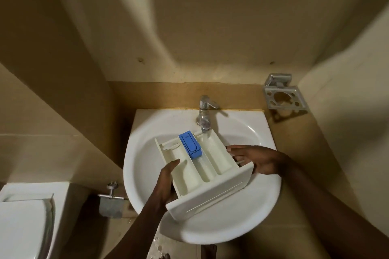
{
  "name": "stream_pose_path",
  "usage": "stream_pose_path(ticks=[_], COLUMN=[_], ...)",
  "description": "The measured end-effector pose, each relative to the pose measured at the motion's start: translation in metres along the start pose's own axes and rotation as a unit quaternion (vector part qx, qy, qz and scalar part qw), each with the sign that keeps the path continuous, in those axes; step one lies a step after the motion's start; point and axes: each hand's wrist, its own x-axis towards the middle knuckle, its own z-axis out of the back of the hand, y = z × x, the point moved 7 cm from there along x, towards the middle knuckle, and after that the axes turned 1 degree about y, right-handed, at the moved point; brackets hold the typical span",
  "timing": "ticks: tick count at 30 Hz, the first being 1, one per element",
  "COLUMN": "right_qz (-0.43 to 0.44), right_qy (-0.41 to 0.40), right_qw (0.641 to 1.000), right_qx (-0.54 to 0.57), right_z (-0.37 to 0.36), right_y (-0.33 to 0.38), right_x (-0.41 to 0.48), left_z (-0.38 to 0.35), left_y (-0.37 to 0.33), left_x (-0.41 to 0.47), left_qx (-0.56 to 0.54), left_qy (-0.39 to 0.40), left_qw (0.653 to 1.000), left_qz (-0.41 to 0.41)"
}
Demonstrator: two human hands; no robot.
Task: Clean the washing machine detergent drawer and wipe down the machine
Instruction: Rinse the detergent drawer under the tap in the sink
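Detergent drawer (207, 171) held over sink (147, 153), centre frame; tap (203, 114) water runs into it. Left hand (166, 181) clasps its left wall; right hand (255, 159) grips its right side.

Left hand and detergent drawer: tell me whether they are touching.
Touching. The head view shows the left hand gripping the left wall of the detergent drawer, thumb hooked over the rim and the other digits hidden beneath it, above the sink.

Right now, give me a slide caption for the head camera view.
Both hands, left hand and right hand, hold the detergent drawer under the running tap over the sink.
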Motion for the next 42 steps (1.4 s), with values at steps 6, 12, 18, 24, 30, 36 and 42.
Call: stream_pose_path(ticks=[6, 12, 18, 24, 30, 36, 42], right_qz=[0.002, -0.042, 0.141, 0.222, 0.187, 0.168, 0.255], right_qy=[0.029, 0.05, -0.244, -0.36, -0.399, -0.385, -0.373], right_qw=[0.999, 0.994, 0.956, 0.842, 0.822, 0.831, 0.801], right_qx=[-0.013, -0.087, -0.081, -0.334, -0.362, -0.364, -0.393], right_z=[-0.019, -0.041, 0.015, 0.007, -0.009, -0.03, -0.032], right_y=[0.0, -0.001, 0.082, 0.154, 0.165, 0.166, 0.168], right_x=[-0.015, -0.025, -0.01, 0.008, 0.023, 0.03, -0.001], left_z=[0.012, 0.005, 0.041, 0.063, 0.05, 0.053, 0.034], left_y=[-0.001, -0.058, -0.103, -0.126, -0.125, -0.139, -0.155], left_x=[-0.021, -0.086, -0.035, -0.031, -0.073, -0.077, -0.085], left_qx=[0.014, 0.107, 0.189, 0.242, 0.269, 0.31, 0.389], left_qy=[0.019, 0.036, -0.017, -0.044, 0.001, -0.007, 0.072], left_qw=[0.999, 0.992, 0.976, 0.954, 0.938, 0.923, 0.894], left_qz=[0.037, -0.062, -0.102, -0.172, -0.217, -0.23, -0.212])
